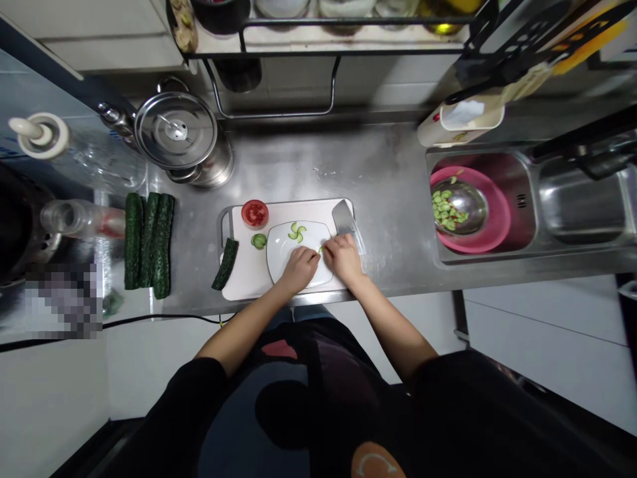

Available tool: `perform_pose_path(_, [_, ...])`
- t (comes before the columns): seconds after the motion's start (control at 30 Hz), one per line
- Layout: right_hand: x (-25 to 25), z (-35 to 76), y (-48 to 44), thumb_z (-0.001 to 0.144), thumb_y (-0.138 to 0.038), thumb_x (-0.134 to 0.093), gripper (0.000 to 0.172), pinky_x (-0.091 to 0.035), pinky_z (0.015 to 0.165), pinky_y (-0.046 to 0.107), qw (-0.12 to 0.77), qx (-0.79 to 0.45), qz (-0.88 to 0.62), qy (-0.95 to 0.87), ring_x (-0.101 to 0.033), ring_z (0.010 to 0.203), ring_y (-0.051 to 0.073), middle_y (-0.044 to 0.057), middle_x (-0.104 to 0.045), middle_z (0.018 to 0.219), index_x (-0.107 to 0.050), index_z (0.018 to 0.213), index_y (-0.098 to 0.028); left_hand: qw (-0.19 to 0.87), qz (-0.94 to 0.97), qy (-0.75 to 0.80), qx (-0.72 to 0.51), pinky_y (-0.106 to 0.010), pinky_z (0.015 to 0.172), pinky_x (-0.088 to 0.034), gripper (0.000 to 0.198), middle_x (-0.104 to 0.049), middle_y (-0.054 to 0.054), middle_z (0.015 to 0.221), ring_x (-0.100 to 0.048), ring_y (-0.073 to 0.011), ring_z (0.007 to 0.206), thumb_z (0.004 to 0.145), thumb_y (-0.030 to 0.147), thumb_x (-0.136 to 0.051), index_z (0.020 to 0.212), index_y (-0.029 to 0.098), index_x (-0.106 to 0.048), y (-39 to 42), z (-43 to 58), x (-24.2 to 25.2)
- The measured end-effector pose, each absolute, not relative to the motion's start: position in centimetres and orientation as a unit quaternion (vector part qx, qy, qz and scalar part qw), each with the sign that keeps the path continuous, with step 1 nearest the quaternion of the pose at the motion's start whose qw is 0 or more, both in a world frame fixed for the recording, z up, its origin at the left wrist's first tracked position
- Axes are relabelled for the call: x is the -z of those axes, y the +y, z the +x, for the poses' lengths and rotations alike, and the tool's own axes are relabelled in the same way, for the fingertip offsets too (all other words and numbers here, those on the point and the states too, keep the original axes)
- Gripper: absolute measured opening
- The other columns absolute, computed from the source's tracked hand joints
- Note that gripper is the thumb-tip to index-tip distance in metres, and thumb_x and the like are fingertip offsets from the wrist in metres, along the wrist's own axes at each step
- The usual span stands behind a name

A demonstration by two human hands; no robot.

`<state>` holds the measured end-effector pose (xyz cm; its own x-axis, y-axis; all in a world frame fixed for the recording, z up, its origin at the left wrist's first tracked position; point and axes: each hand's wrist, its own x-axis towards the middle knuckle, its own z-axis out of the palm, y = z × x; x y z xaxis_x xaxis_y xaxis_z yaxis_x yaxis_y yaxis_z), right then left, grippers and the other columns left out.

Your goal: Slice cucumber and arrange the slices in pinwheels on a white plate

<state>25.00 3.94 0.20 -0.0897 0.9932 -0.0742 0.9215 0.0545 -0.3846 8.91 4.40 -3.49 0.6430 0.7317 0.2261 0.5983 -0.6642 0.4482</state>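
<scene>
A white square plate (281,249) lies on a white cutting board (243,272). Several thin cucumber slices (297,231) form a pinwheel on the plate. My left hand (300,267) rests on the plate's near edge, fingers curled. My right hand (342,255) is beside it at the plate's right edge, fingers pinched on a small green cucumber piece (321,249). A cleaver (345,219) lies on the board just behind my right hand. Half a tomato (255,213), a cucumber chunk (259,241) and a cucumber end (226,263) lie on the board's left part.
Three whole cucumbers (148,240) lie on the steel counter (388,199) at the left, near a lidded steel pot (182,136) and glass bottles (82,219). A sink at the right holds a pink basin (492,219) with a steel bowl of cucumber scraps (450,209). A rack (328,40) hangs above.
</scene>
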Motion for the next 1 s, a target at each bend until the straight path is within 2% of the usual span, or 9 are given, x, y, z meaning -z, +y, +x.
perform_pose_path(0.13, [-0.2, 25.4, 3.4, 0.091, -0.023, -0.048, 0.023, -0.04, 0.08, 0.036, 0.13, -0.145, -0.654, -0.731, -0.047, 0.092, 0.025, 0.01, -0.064, 0.09, -0.071, 0.093, -0.018, 0.145, 0.892, 0.367, -0.219, -0.036, 0.081, -0.045, 0.021, -0.067, -0.009, 0.098, -0.058, -0.0204, 0.095, 0.092, 0.014, -0.048, 0.105, 0.015, -0.064, 3.9, 8.6, 3.0])
perform_pose_path(0.27, [-0.2, 25.5, 1.9, 0.093, -0.019, -0.044, 0.029, -0.041, 0.083, 0.037, 0.157, -0.125, -0.663, -0.721, -0.046, 0.093, 0.024, 0.011, -0.063, 0.097, -0.071, 0.102, -0.018, 0.142, 0.89, 0.373, -0.219, -0.037, 0.082, -0.047, 0.021, -0.067, -0.011, 0.102, -0.058, -0.0217, 0.098, 0.092, 0.016, -0.047, 0.108, 0.014, -0.062, 3.2, 7.7, 2.1])
perform_pose_path(0.5, [-0.2, 23.3, -0.9, 0.094, -0.025, -0.043, 0.04, -0.04, 0.079, 0.039, 0.063, -0.102, -0.67, -0.733, -0.041, 0.106, 0.029, 0.016, -0.059, 0.12, -0.059, 0.129, -0.017, 0.156, 0.884, 0.397, -0.191, -0.039, 0.082, -0.05, 0.025, -0.065, -0.014, 0.104, -0.06, -0.0235, 0.099, 0.094, 0.02, -0.045, 0.113, 0.013, -0.06, 2.5, 7.5, 1.9])
perform_pose_path(0.73, [0.0, 23.2, -1.3, 0.096, -0.029, -0.038, 0.044, -0.038, 0.085, 0.041, 0.011, -0.093, -0.671, -0.736, -0.039, 0.112, 0.031, 0.015, -0.056, 0.131, -0.055, 0.135, -0.017, 0.174, 0.881, 0.389, -0.206, -0.043, 0.085, -0.052, 0.027, -0.064, -0.014, 0.105, -0.061, -0.0242, 0.1, 0.094, 0.019, -0.044, 0.115, 0.014, -0.059, 2.4, 7.7, 2.4])
perform_pose_path(1.0, [-0.4, 23.6, -1.3, 0.096, -0.025, -0.034, 0.048, -0.039, 0.088, 0.044, -0.029, -0.11, -0.669, -0.735, -0.037, 0.118, 0.033, 0.015, -0.052, 0.138, -0.05, 0.141, -0.017, 0.177, 0.876, 0.389, -0.223, -0.043, 0.085, -0.054, 0.026, -0.064, -0.014, 0.104, -0.06, -0.024, 0.098, 0.094, 0.019, -0.043, 0.114, 0.014, -0.059, 2.4, 8.2, 2.6])
